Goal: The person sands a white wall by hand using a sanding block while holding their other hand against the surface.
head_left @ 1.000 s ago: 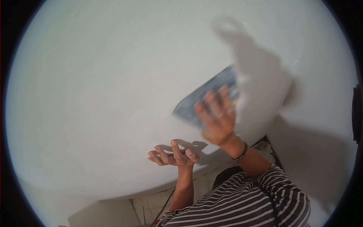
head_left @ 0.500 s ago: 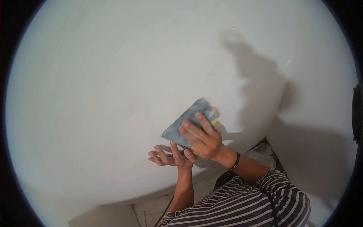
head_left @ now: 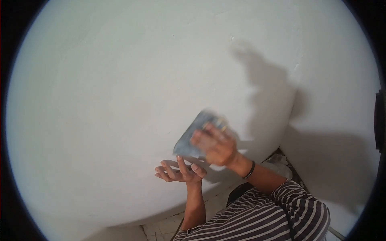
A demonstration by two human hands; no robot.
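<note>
Grey blade [head_left: 185, 143] held at white wall [head_left: 112, 100].
Blade gripped by right hand [head_left: 217, 148], fingers spread over face; left hand [head_left: 183, 172] held wide open beside it, nothing gripped.

1. Shirt [head_left: 249, 217]: dark, greyish-brown fabric with narrow, pale stripes that curve across the body.
2. Right sleeve [head_left: 299, 197]: the same stripes, bunched into folds, ending near the elbow.
3. Left sleeve [head_left: 181, 234]: striped to match, only its edge visible.
4. Wristband [head_left: 250, 170]: thin and black, circling the wrist below the bare right hand [head_left: 217, 148].
5. Left hand [head_left: 181, 172]: bare, with slender fingers.
6. Dark line [head_left: 290, 221]: narrow, running down the shirt, possibly a cord or strap.
</note>
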